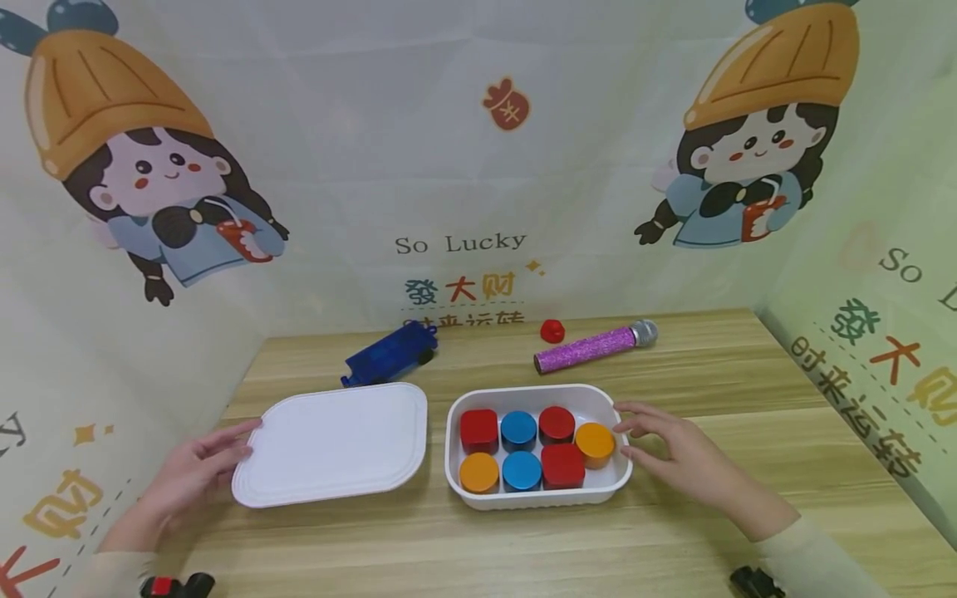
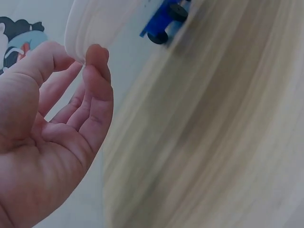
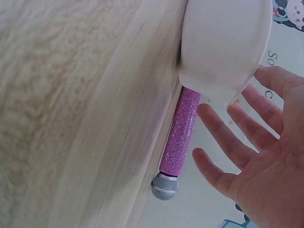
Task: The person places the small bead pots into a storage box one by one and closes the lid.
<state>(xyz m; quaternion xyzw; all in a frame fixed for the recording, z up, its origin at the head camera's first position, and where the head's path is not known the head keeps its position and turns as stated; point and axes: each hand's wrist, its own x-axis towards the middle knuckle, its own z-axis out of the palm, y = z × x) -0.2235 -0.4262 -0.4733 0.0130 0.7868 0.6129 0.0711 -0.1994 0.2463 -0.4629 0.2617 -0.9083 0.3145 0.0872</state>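
Observation:
My left hand (image 1: 193, 475) pinches the left end of a white plastic lid (image 1: 336, 444), its thumb and fingertips on the rim; the left wrist view shows the lid (image 2: 100, 23) raised off the table. To its right stands a white rectangular container (image 1: 538, 501) holding several blocks in one layer: red rounded squares (image 1: 478, 430), a red round one (image 1: 557, 424), blue round ones (image 1: 522, 471) and orange round ones (image 1: 595, 445). At the container's right end is my right hand (image 1: 676, 453), thumb and fingertips against or very near the rim, other fingers spread loosely.
Behind the lid lies a blue toy vehicle (image 1: 392, 355) with black wheels. A glittery purple microphone (image 1: 594, 347) and a small red object (image 1: 552, 331) lie behind the container. Printed cloth (image 1: 463, 166) walls in the wooden table (image 1: 508, 548) at back and sides.

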